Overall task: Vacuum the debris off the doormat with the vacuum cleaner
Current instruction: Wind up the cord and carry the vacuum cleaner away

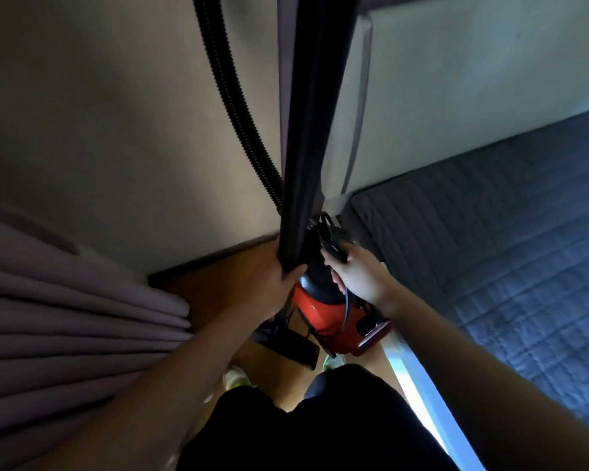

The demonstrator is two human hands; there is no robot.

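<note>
A red vacuum cleaner [330,321] with a black top hangs above the wooden floor in front of my legs. My left hand [269,283] grips the lower end of the long black tube [306,130] that rises out of the top of the frame. My right hand [354,270] holds the black handle and cord at the top of the red body. A black ribbed hose [232,100] runs up along the wall beside the tube. A black floor nozzle [300,348] shows under the body. No doormat is in view.
A bed with a dark grey quilted cover [507,239] fills the right side, its pale frame edge [419,375] close to my right leg. Folded mauve curtains [65,317] bulge in at the left. A cream wall [116,130] stands ahead over a narrow strip of wooden floor [201,287].
</note>
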